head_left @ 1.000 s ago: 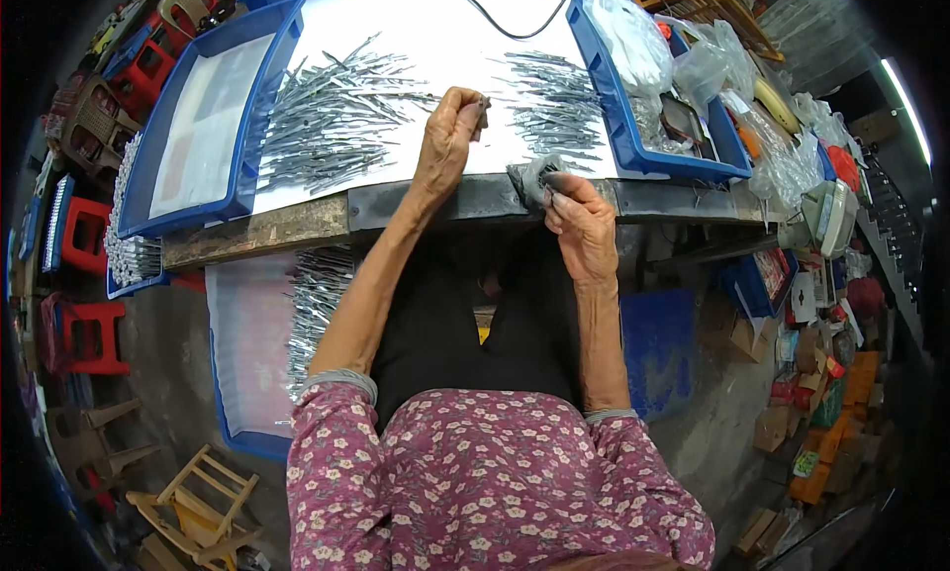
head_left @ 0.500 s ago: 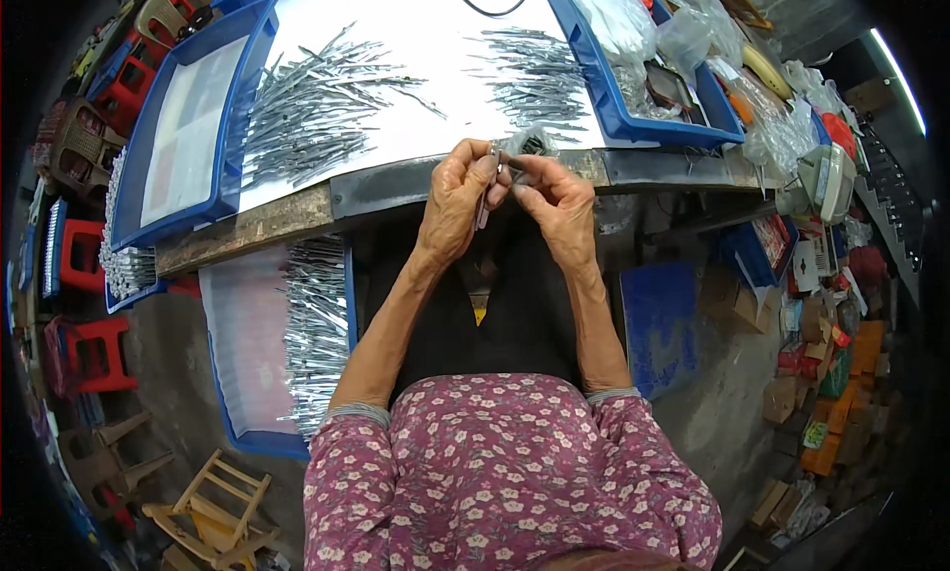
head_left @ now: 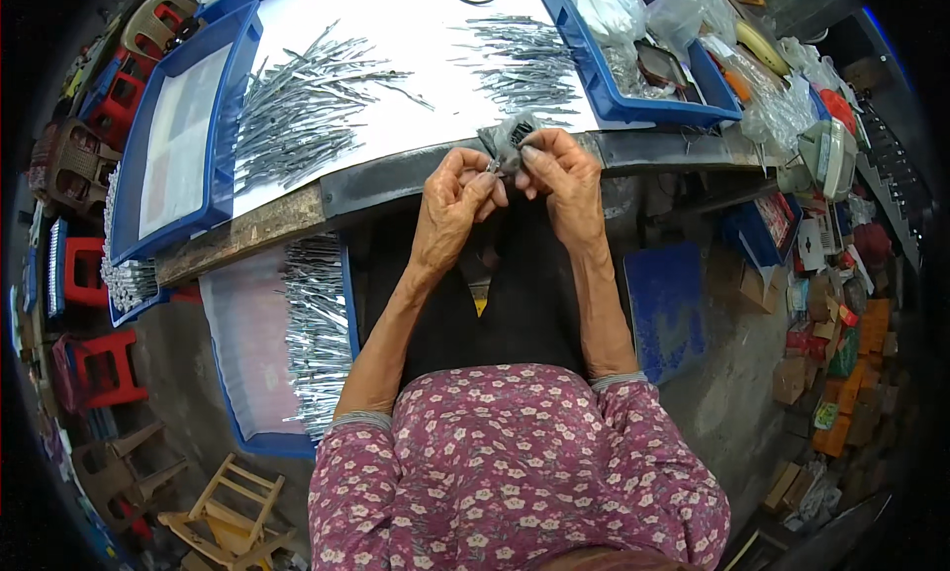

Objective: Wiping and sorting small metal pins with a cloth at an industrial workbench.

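Note:
My left hand (head_left: 457, 203) is closed in a pinch at the table's front edge, with a thin silvery metal strip (head_left: 493, 165) showing at its fingertips; most of the strip is hidden by the fingers. Just to the right, the thumb and forefinger of my right hand (head_left: 562, 180) are pressed together beside a small clear plastic bag (head_left: 503, 147) of dark little parts. What the right fingers pinch cannot be made out. Beyond them, a pile of thin metal strips (head_left: 307, 106) lies on the white tabletop at left, and another pile of strips (head_left: 524, 64) at right.
A blue tray (head_left: 220, 141) stands at the table's left end, and a blue bin (head_left: 653, 111) with plastic bags is at the right. Below the table edge, a blue-rimmed tray (head_left: 247, 348) holds more strips. Red stools (head_left: 109, 368) and a wooden chair (head_left: 233, 507) stand at left.
My hands have drawn slightly apart. The right hand has moved up to the bag of dark parts, while the left stays near the table edge with the strip. The whole view has shifted a little.

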Demonstrator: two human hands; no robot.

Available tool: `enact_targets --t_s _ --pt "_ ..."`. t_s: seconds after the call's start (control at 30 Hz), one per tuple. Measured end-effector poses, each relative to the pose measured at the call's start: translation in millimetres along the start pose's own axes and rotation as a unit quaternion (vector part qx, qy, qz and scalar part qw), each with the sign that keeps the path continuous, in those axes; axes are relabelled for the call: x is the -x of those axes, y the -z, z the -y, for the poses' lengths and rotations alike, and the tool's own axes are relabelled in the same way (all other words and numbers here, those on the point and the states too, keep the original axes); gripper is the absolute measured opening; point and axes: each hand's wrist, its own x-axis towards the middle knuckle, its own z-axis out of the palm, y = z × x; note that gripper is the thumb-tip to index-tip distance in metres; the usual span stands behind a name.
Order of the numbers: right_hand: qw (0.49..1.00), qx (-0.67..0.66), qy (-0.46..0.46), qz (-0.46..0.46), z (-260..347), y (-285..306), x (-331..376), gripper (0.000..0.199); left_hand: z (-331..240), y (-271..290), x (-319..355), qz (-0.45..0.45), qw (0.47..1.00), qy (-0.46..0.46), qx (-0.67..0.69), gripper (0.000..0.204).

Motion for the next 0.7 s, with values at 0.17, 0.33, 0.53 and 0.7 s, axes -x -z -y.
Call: enact_targets --t_s 0.17,0.33,0.53,0.7 --pt "0.993 -0.110 0.008 0.046 -4.4 -1.6 -3.2 0.012 3.4 -1.3 4.0 0.027 0.998 0.026 0.045 0.012" --pt "0.987 -0.155 -0.021 0.042 -4.1 -2.5 -2.7 0.014 8.1 0.0 4.4 0.037 0.997 0.035 0.056 0.013" --pt "0.985 -0.161 -0.031 0.043 -7.5 -1.1 -2.1 0.013 10.9 -0.5 4.1 0.046 0.997 0.036 0.050 0.012" --pt "0.984 -0.172 -0.031 0.039 -11.1 -0.1 -2.2 0.013 12.6 -0.9 4.4 0.049 0.997 0.038 0.041 0.012"
